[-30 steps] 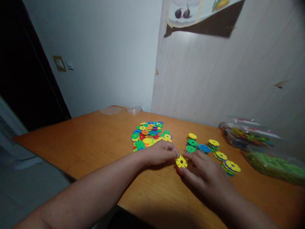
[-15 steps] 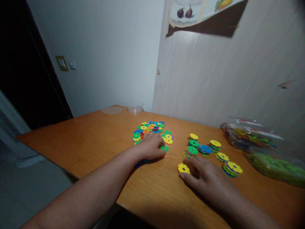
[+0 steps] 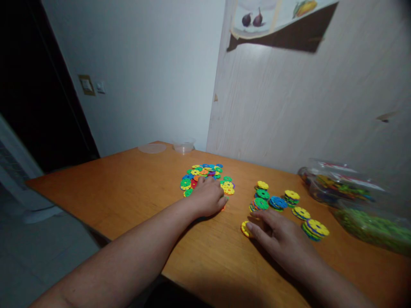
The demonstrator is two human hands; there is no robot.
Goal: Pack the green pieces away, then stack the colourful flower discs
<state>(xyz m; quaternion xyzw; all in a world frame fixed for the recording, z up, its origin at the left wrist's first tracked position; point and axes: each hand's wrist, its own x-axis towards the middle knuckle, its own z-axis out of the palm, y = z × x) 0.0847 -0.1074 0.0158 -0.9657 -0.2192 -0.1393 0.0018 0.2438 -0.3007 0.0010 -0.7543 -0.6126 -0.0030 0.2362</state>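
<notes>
My left hand [image 3: 208,197] is closed at the near edge of a loose pile of flower-shaped plastic discs [image 3: 205,172]. Its fingers and thumb come together over a green disc [image 3: 226,199], of which only a sliver shows. My right hand [image 3: 281,237] rests on the table with thumb and index finger apart. The thumb tip covers part of a yellow disc [image 3: 245,230] with an orange edge beneath it. Just beyond the index finger stands a green-topped stack [image 3: 261,203]; a blue-topped stack [image 3: 278,202] and several yellow-topped stacks are around it.
Clear bags and boxes of coloured pieces [image 3: 343,188] lie at the right by the wall, with a container of green pieces [image 3: 372,224] in front. A clear bowl [image 3: 183,146] and a flat lid [image 3: 152,148] sit at the table's far edge.
My left fingers have closed further over the green disc, hiding most of it. My right thumb has moved onto the yellow disc. The view has shifted slightly.
</notes>
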